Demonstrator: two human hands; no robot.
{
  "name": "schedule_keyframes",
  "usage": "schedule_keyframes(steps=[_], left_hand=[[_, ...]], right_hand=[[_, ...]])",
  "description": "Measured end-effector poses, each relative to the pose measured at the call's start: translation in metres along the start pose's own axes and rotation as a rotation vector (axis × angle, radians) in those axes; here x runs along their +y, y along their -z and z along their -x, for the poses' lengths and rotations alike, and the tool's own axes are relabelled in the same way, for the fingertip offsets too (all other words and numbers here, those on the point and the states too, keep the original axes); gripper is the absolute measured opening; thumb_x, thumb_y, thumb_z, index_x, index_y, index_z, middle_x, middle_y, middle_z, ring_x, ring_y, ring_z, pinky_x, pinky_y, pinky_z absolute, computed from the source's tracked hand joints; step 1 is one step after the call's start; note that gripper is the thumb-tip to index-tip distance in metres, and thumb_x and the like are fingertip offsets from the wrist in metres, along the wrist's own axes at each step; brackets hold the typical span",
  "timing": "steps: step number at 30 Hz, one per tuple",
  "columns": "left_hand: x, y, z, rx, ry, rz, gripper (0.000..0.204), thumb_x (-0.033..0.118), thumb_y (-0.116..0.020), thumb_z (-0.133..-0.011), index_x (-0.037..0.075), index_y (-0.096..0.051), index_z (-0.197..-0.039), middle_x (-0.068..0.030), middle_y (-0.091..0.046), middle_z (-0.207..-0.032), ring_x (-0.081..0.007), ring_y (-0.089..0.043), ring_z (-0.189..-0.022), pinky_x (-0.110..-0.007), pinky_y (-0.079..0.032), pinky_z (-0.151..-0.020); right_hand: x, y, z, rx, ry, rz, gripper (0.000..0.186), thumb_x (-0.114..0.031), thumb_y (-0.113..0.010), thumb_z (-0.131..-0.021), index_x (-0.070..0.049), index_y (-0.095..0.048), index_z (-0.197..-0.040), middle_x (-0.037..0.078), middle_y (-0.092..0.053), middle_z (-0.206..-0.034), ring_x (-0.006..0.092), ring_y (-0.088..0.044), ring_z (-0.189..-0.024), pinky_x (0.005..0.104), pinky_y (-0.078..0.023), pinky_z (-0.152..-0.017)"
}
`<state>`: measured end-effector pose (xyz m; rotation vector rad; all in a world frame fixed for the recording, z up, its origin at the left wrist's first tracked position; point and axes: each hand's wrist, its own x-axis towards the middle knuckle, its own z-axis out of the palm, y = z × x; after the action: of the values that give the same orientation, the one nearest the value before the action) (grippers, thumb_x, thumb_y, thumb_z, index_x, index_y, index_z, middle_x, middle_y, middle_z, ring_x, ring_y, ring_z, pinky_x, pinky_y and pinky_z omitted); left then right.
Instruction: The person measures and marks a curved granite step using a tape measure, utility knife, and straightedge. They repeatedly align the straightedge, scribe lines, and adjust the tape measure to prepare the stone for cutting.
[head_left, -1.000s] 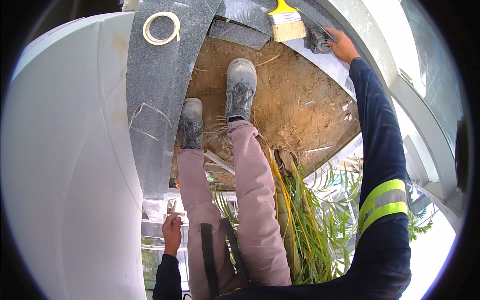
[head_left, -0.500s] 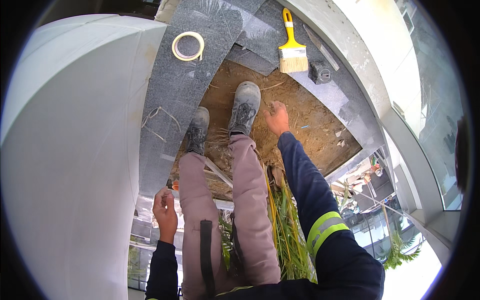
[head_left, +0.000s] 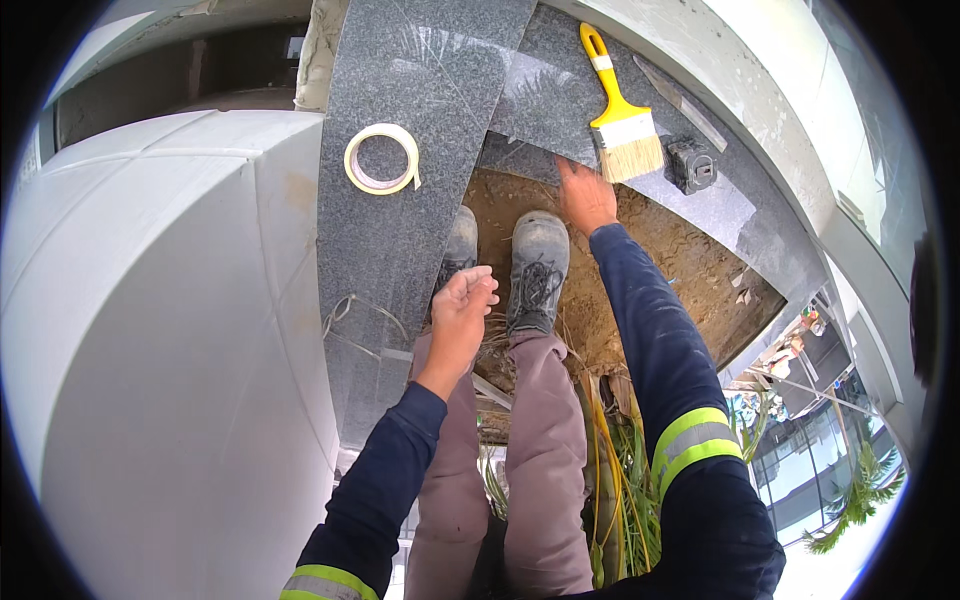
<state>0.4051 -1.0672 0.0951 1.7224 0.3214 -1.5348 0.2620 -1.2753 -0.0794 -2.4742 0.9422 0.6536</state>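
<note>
My right hand (head_left: pixel 588 197) reaches to the edge of the dark grey stone slab (head_left: pixel 530 85), its index finger stretched out and the other fingers partly hidden; nothing shows in it. Close beside it lies a wide paintbrush (head_left: pixel 614 95) with a yellow handle and pale bristles. My left hand (head_left: pixel 462 322) hovers above my left leg, its fingers loosely bent and holding nothing visible. A roll of cream masking tape (head_left: pixel 402 140) rests on the left slab, beyond my left hand. A small black tape measure (head_left: pixel 692 166) sits right of the brush.
My shoes (head_left: pixel 538 255) stand on bare brown soil (head_left: pixel 640 290) between the slabs. A flat metal strip (head_left: pixel 682 103) and a loop of pale cord (head_left: pixel 362 318) lie on the stone. A curved white wall (head_left: pixel 190 380) rises at left. Green leaves (head_left: pixel 630 490) are below me.
My right hand has moved forward to the slab edge by the brush. My left hand has come up and inward over my leg. The view has shifted.
</note>
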Motion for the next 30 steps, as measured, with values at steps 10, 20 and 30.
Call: schedule_keyframes(steps=[10,20,30], left_hand=[[-0.054,0.01,0.01,-0.002,-0.025,-0.135,0.03,0.018,-0.062,-0.102,-0.004,-0.064,-0.122,-0.0076,-0.07,-0.103,-0.0117,-0.065,-0.088,-0.028,-0.053,-0.081],[-0.047,-0.001,-0.018,-0.02,0.025,-0.085,0.034,0.024,-0.059,-0.103,0.0,-0.062,-0.126,-0.0076,-0.07,-0.108,-0.0125,-0.065,-0.09,-0.027,-0.05,-0.08],[-0.033,-0.013,-0.087,0.294,0.081,1.436,0.127,0.078,-0.063,-0.077,-0.002,-0.006,-0.158,-0.0164,-0.026,-0.163,-0.0286,-0.029,-0.15,-0.046,-0.033,-0.118]], right_hand=[[0.004,-0.012,0.009,0.02,0.054,0.085,0.059,-0.019,-0.065,-0.088,-0.019,-0.049,-0.145,0.009,-0.065,-0.11,0.028,-0.067,-0.102,0.0429,-0.055,-0.084],[0.016,-0.033,0.011,0.077,0.023,0.177,0.069,-0.023,-0.071,-0.087,-0.021,-0.044,-0.15,0.009,-0.061,-0.12,0.0292,-0.064,-0.108,0.0442,-0.056,-0.084],[0.001,-0.017,0.01,-0.024,-0.198,0.161,0.069,-0.036,-0.078,-0.083,-0.02,-0.05,-0.144,0.016,-0.06,-0.121,0.0355,-0.06,-0.116,0.0536,-0.044,-0.102]])
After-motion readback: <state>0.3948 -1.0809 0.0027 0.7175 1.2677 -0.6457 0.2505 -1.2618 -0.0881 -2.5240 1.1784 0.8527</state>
